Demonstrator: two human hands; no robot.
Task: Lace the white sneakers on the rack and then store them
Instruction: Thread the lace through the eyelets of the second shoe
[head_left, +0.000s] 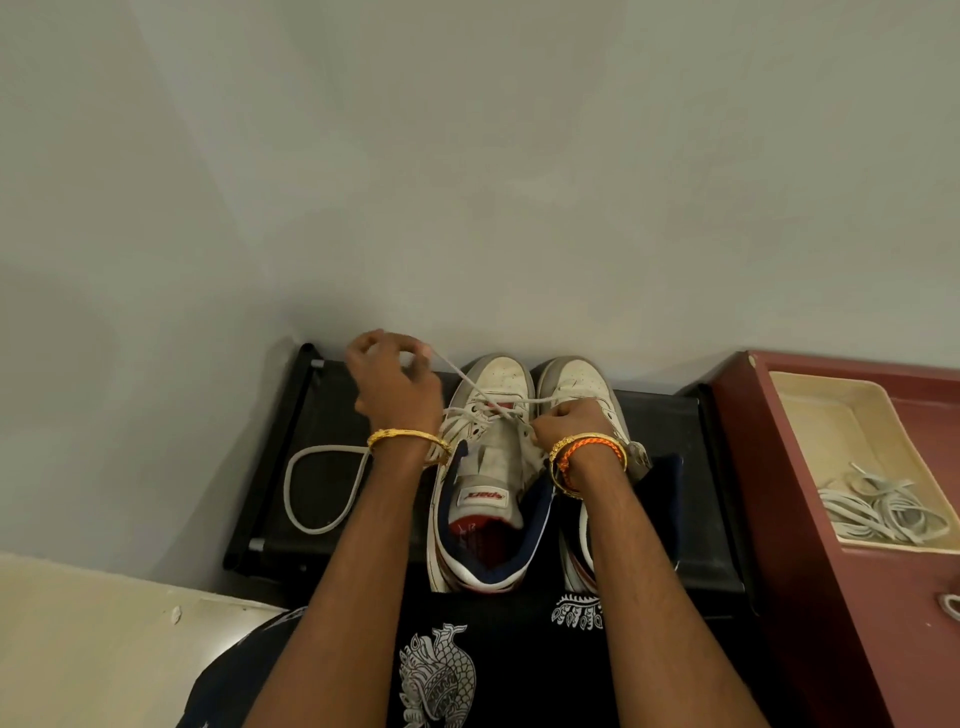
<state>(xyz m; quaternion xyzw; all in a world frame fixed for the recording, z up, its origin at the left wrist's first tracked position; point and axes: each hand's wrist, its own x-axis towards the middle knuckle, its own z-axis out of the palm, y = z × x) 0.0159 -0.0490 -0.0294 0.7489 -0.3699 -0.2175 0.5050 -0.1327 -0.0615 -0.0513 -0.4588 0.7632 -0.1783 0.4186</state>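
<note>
on the black rack (670, 415) against the wall, the two white sneakers (488, 467) sit side by side, toes to the wall, touching. the person works the left one; the right sneaker (576, 384) is partly under the right wrist.

left hand (395, 389) is raised above the rack's left part, fingers curled, pinching the lace (467, 379) and pulling it taut up and away from the eyelets. right hand (566, 421) is closed at the eyelet row on the shoe's right side, gripping lace or upper there; which one can't be told.

risks, as judged:
- slack of the same lace lies in a loop (322, 488) on the rack's left part, near the rack's front-left edge. a hard pull could drag it off, or knot it.
- uneven pull could leave one end short or strip the lace out of the opposite eyelet.
- a sideways tug could shove the left sneaker into its neighbour or slide it toward the front edge, where the heels already overhang slightly.
- bangles on both wrists could snag the lace.

room: wall is tight behind the toes, so no travel forward. open rack surface to the left, less to the right. a red cabinet (841, 519) abuts on the right, carrying a cream tray (810, 410) with more laces (878, 509), well apart from the hands.
</note>
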